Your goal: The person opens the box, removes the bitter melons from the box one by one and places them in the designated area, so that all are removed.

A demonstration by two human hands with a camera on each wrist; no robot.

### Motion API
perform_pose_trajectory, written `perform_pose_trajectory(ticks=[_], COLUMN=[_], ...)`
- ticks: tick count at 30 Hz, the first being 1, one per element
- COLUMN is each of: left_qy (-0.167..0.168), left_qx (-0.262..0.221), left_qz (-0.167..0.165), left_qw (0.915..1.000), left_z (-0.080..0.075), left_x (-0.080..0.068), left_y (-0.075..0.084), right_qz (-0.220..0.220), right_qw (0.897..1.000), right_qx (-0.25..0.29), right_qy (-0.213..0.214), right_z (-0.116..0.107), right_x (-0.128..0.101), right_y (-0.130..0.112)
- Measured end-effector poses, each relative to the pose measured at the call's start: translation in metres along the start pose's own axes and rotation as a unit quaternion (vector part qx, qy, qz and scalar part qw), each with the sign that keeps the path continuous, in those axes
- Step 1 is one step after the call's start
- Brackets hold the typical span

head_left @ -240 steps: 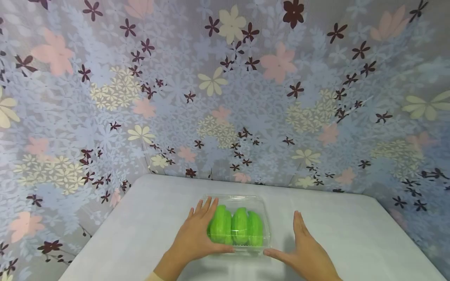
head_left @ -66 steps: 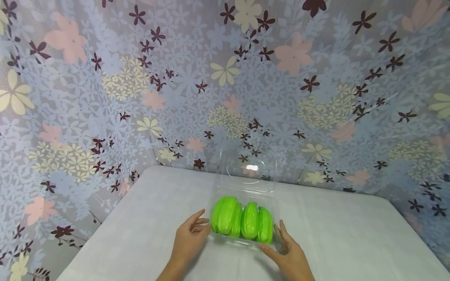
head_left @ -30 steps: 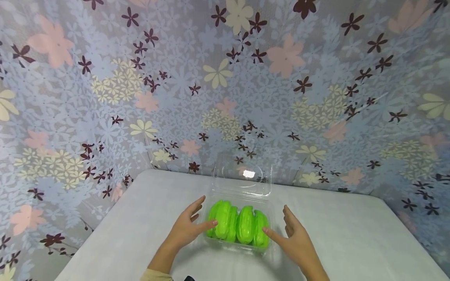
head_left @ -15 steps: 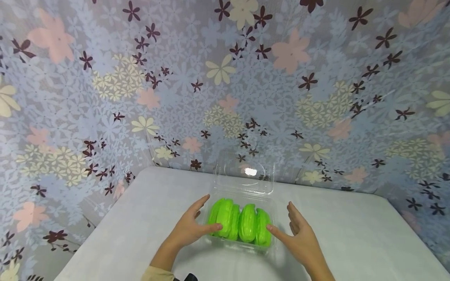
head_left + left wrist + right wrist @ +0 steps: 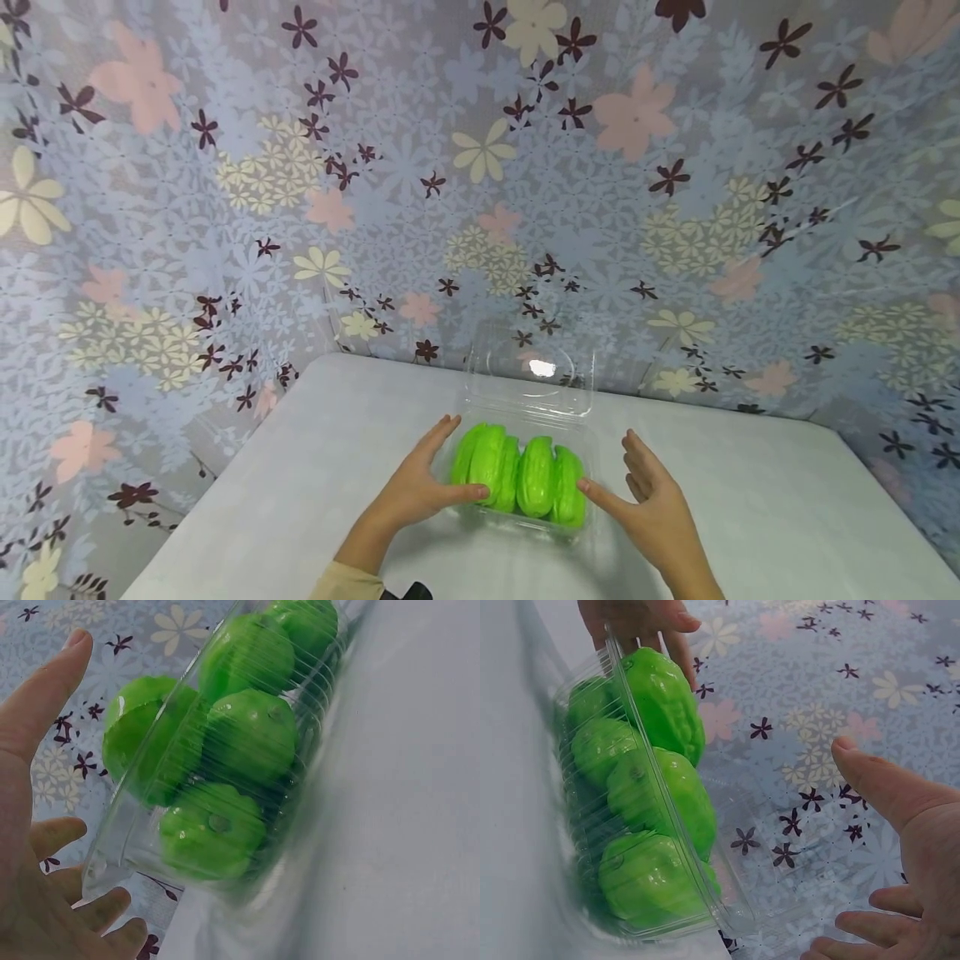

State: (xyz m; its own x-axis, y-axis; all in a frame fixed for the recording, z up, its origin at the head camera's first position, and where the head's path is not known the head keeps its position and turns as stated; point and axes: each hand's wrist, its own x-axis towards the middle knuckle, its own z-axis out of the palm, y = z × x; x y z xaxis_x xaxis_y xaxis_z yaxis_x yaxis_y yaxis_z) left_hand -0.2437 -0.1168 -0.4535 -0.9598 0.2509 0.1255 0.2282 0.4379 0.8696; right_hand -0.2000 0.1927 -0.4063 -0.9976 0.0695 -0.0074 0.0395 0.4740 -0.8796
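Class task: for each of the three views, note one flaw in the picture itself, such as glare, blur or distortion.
Head view: a glare spot on the open lid; the backdrop bows with lens distortion. Left wrist view: the table is smeared. Right wrist view: the table edge at left is blurred.

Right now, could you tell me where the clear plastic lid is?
In the head view the clear lid stands open behind the green vegetables, at the tray's far edge, against the flowered backdrop.
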Motion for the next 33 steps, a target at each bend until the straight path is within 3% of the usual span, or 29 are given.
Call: perform_pose_trajectory(ticks=[19,33], left_qy=[-0.017,-0.039], left_qx=[-0.005,-0.037], left_qz=[-0.033,-0.028], left_qw=[0.9993,0.9982], left_z=[-0.001,0.0], left_x=[0.001,0.002], left_y=[-0.015,-0.022], right_qz=[-0.014,-0.038], right_qw=[1.0,0.999], right_qx=[0.005,0.002], right_qy=[-0.006,-0.008], right_z=[0.002,0.011], right_x=[0.0,-0.002], right_y=[-0.007,-0.005])
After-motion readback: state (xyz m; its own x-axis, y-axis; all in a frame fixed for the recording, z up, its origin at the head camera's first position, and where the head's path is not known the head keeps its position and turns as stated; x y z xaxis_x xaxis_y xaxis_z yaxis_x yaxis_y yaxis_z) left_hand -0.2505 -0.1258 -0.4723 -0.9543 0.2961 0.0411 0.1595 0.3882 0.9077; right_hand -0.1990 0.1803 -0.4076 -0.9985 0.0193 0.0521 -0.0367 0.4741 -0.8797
